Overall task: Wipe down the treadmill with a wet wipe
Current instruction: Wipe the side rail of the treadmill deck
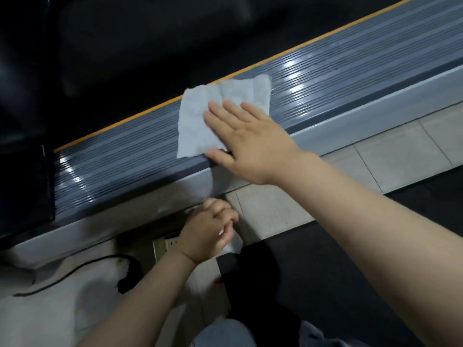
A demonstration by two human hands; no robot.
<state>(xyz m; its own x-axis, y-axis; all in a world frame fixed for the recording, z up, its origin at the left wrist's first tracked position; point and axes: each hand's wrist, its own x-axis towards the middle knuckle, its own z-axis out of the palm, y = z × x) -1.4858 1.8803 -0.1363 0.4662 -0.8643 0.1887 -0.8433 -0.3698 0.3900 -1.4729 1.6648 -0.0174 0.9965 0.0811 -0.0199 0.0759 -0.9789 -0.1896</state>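
The wet wipe [213, 113] lies spread flat and creased, pale grey-white, on the treadmill's ribbed grey side rail [350, 78], beside the black belt [150, 46] with its orange edge strip. The right hand [248, 141] presses it with straight fingers, thumb on the rail's edge. The left hand [210, 229] hangs low over the tiled floor [400, 146], fingers curled; whether it holds something, I cannot tell.

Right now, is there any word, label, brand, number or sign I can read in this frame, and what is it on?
None can be read.
Wet wipe under the right hand: plain, no print.
Ribbed side rail of the treadmill: only grooves and an orange edge strip, no lettering.
Small pack gripped by the left hand: mostly hidden, nothing legible.
Floor outlet plate: too blurred to tell.
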